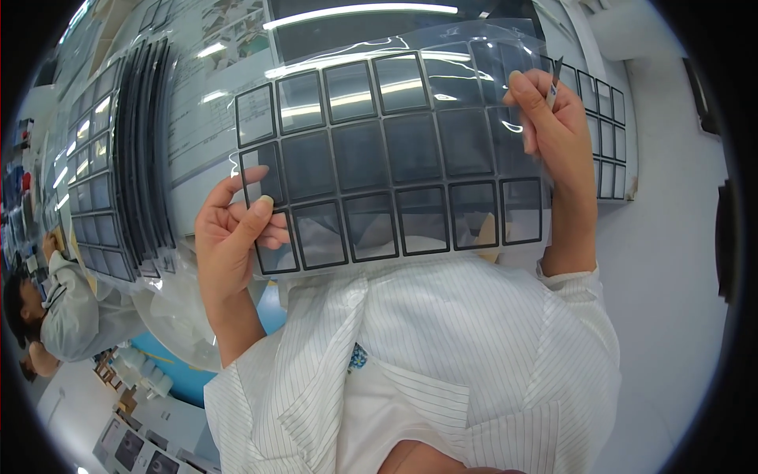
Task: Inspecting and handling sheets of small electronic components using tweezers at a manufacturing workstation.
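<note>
A clear plastic sheet (pixel 363 150) with rows of black rectangular frames is held up in front of my body, tilted and catching strips of light. My left hand (pixel 233 233) pinches its left edge, thumb on the near face and fingers partly behind. At the upper right edge, my right hand (pixel 557 126) grips the sheet between thumb and fingers. A slim tool with a dark pointed tip (pixel 557 71) also sticks up from my right hand; whether it is a knife or tweezers I cannot tell.
Several similar framed sheets stand in an upright stack (pixel 146 158) on the left. Another framed sheet (pixel 606 130) lies at the right. Printed white paper (pixel 209 130) and a dark panel (pixel 339 28) lie behind. A co-worker (pixel 79 304) sits far left, beyond a clear plastic bag (pixel 185 304).
</note>
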`<state>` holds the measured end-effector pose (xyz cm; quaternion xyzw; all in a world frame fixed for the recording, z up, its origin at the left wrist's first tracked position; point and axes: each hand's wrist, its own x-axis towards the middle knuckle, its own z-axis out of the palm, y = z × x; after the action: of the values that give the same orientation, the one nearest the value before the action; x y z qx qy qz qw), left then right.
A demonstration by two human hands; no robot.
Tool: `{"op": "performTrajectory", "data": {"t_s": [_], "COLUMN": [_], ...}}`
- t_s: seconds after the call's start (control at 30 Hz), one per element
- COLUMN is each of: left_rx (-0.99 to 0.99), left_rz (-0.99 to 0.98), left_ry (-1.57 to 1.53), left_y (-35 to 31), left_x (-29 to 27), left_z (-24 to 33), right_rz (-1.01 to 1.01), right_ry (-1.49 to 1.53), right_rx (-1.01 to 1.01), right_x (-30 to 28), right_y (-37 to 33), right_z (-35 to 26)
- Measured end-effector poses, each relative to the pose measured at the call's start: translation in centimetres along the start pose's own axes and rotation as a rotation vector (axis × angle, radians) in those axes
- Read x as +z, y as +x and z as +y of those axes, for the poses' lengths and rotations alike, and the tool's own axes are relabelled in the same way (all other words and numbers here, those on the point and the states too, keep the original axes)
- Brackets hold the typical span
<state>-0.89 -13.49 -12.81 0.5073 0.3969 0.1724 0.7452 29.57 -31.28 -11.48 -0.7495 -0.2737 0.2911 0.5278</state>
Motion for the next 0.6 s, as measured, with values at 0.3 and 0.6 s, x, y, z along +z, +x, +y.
{"op": "performTrajectory", "data": {"t_s": [0.3, 0.6], "left_rx": [0.007, -0.006], "left_rz": [0.017, -0.011], "left_ry": [0.016, 0.030], "left_y": [-0.2, -0.3], "left_x": [0.6, 1.3], "left_z": [0.2, 0.5], "right_rz": [-0.023, 0.003], "right_ry": [0.045, 0.045], "right_rx": [-0.015, 0.013], "right_x": [-0.4, -1.2], "right_y": [0.0, -0.2], "right_z": [0.6, 0.6]}}
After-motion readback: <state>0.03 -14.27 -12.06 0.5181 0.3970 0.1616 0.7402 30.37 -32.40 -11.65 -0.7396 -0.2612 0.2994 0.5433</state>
